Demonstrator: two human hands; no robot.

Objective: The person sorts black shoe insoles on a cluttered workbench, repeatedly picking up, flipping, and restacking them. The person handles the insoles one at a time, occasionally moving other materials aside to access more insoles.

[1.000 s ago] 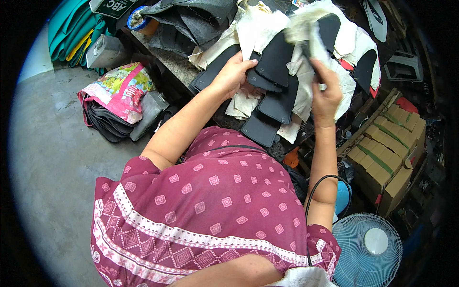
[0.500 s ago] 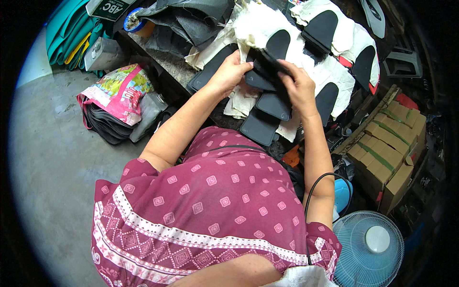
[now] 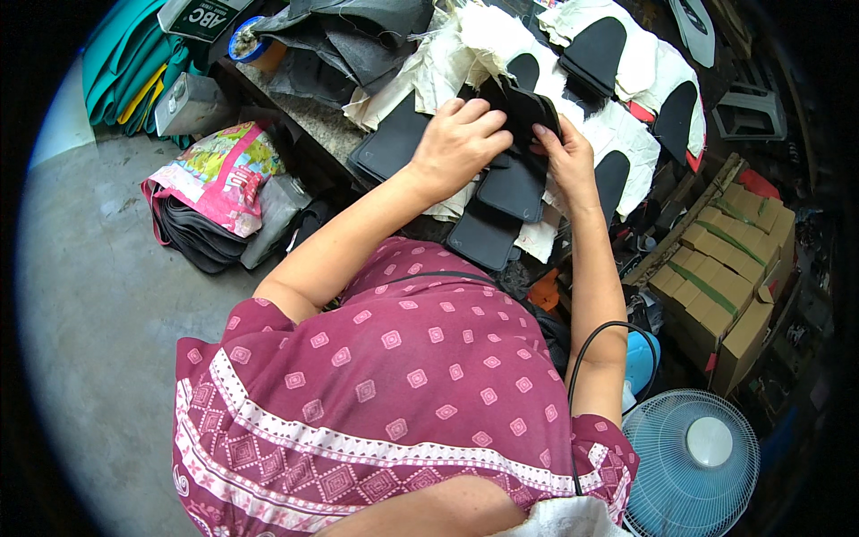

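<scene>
My left hand [image 3: 461, 143] and my right hand [image 3: 562, 154] both grip a black sole-shaped piece [image 3: 521, 109], held just above the workbench. Right under the hands lie overlapping black insole pieces [image 3: 501, 201] hanging over the bench's near edge. Behind them spread white fabric sheets [image 3: 631, 125] that carry more black sole shapes [image 3: 598, 52]. A flat dark sheet [image 3: 394, 141] lies left of my left hand.
A colourful bag [image 3: 224, 174] rests on a stack of black material on the concrete floor at left. Teal folded fabric [image 3: 125, 67] sits at the far left. Cardboard boxes [image 3: 725, 277] stand at right, a pale blue fan [image 3: 693, 456] at lower right.
My right hand has come down from the white sheets at the back and joined my left hand on the black piece. Both hands have shifted slightly back over the bench.
</scene>
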